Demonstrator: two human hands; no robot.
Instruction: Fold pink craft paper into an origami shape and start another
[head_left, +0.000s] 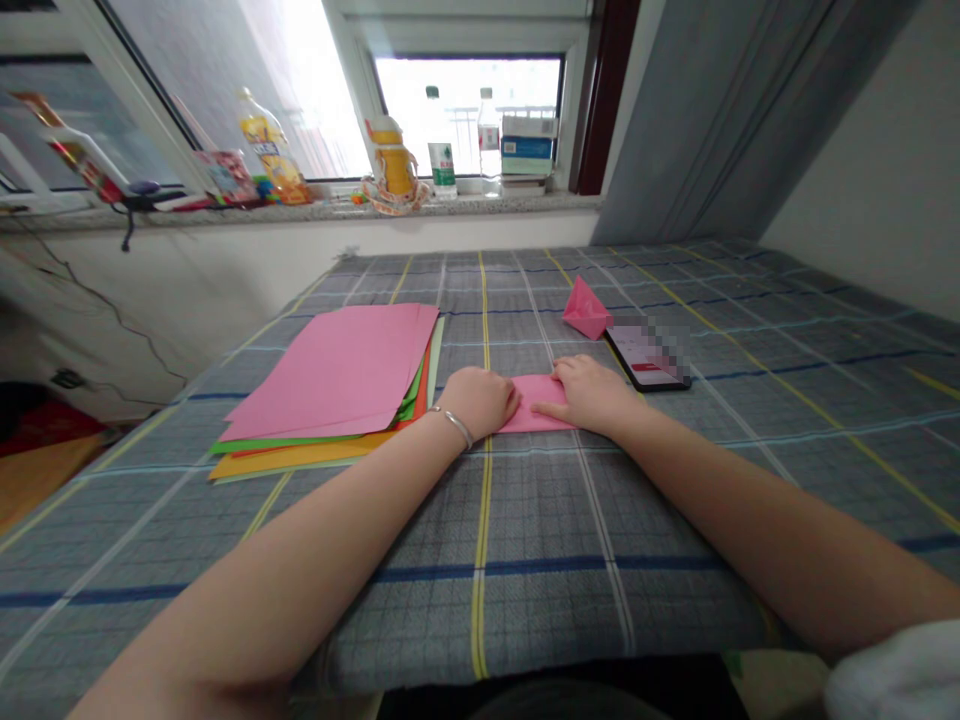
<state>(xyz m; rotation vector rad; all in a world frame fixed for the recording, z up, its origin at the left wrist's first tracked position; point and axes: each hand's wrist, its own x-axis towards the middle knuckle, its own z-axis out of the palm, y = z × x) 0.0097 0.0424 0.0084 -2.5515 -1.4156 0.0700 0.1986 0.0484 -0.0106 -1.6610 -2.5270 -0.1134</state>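
Note:
A folded piece of pink paper (534,412) lies flat on the cloth between my two hands. My left hand (480,400), with a silver bangle at its wrist, is closed at the paper's left end, fingers curled and pressed onto it. Over the right end rests my right hand (592,392), its thumb spread away from the fingers and lying on the paper. Just beyond the right hand stands a folded pink paper shape (586,310) with a pointed top. A phone (646,356) with a lit, partly blurred screen touches or nearly touches that shape.
On the left lies a stack of coloured paper (330,370), pink on top. A grey checked cloth (540,600) covers the surface. Along the windowsill (330,205) stand a juice bottle (274,150), a yellow flask (391,160), two clear bottles and boxes (527,150).

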